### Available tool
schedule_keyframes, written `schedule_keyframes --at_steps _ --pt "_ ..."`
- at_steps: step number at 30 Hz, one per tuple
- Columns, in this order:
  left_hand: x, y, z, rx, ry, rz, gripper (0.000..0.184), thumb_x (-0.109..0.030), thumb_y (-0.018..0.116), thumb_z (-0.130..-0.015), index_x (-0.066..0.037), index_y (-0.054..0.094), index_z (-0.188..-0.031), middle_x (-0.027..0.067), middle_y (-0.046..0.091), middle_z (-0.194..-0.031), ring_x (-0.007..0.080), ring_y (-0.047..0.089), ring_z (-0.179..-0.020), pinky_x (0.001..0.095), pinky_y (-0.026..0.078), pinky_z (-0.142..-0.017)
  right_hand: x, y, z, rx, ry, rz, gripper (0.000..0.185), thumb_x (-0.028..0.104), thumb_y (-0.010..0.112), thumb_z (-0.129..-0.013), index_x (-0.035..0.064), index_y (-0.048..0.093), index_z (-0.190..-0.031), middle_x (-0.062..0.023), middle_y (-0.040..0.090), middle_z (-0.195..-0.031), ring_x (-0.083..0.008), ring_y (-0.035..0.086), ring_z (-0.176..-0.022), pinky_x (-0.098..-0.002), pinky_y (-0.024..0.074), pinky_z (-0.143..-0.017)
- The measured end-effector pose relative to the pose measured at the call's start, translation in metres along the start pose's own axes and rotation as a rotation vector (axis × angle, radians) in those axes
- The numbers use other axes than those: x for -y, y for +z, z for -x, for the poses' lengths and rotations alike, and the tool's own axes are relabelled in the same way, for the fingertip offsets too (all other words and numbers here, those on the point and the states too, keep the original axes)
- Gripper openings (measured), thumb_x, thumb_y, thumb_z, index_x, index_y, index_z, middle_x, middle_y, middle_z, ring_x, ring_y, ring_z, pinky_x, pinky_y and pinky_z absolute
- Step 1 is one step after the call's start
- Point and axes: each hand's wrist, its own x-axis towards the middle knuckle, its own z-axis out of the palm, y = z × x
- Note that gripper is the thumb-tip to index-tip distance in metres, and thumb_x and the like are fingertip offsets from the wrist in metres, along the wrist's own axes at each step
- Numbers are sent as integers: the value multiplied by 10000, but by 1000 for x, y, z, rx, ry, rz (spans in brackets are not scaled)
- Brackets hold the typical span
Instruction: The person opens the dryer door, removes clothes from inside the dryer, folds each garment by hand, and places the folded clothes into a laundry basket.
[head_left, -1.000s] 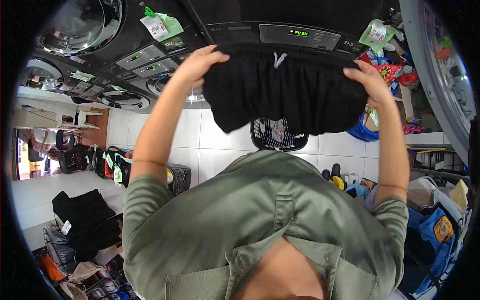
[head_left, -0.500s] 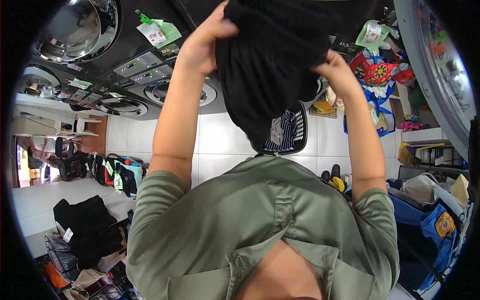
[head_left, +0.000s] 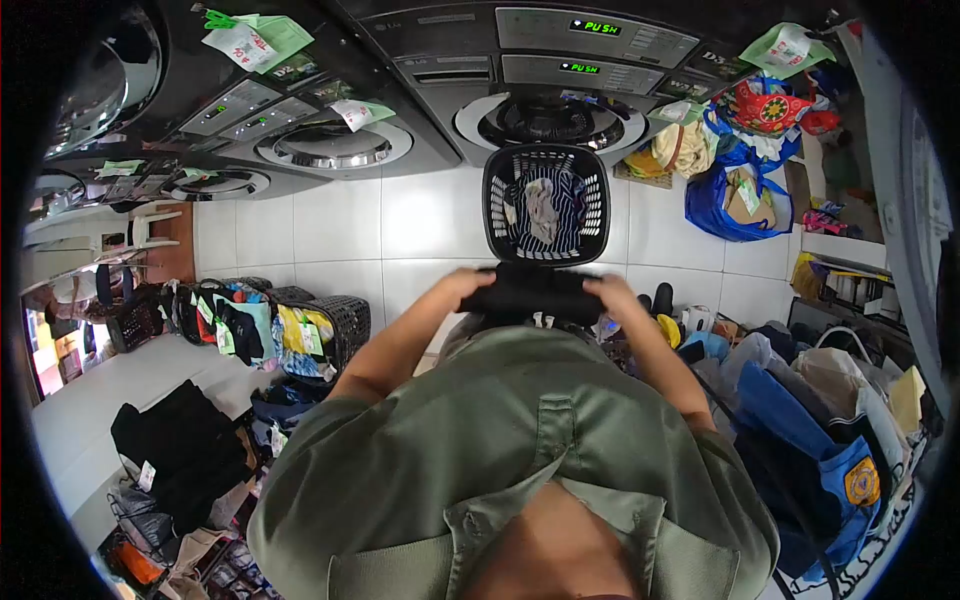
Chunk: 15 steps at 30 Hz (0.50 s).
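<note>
A black garment (head_left: 533, 294) stretches sideways between my two hands, close to my waist. My left hand (head_left: 463, 288) is closed on its left end, and my right hand (head_left: 610, 296) grips the right end. The fabric hides some of my fingers. Just beyond it on the tiled floor stands a black plastic laundry basket (head_left: 546, 151). Inside lie a dark striped cloth (head_left: 568, 208) and a grey crumpled cloth (head_left: 541, 212).
Front-loading machines line the far side; one door (head_left: 549, 122) is behind the basket. A blue bag (head_left: 738, 205) sits to the right. Filled baskets (head_left: 345, 325) and a black cloth pile (head_left: 185, 455) are on the left. Hanging bags (head_left: 800, 410) crowd the right.
Both hands have come down from high in front of me to waist level with the black garment. It hung loose before and is now drawn into a wide, narrow band.
</note>
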Motion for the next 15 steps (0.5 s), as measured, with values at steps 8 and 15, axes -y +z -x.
schedule_keyframes --at_steps 8,15 --pt "-134 16 67 -250 434 -130 393 -323 580 -784 39 567 -936 85 618 -833 144 580 -719 248 435 -674 146 -29 28 -282 -703 -275 321 127 611 -755 -7 488 -1018 -93 596 -832 -175 561 -736 -281 441 -659" --pt "-116 8 -67 -347 491 -413 707 -338 645 -711 16 334 -1237 191 461 -1175 265 450 -1044 330 361 -864 72 -74 -113 -388 -378 383 738 310 684 -652 -70 371 -1202 -251 473 -1146 -316 455 -1101 -342 348 -928"
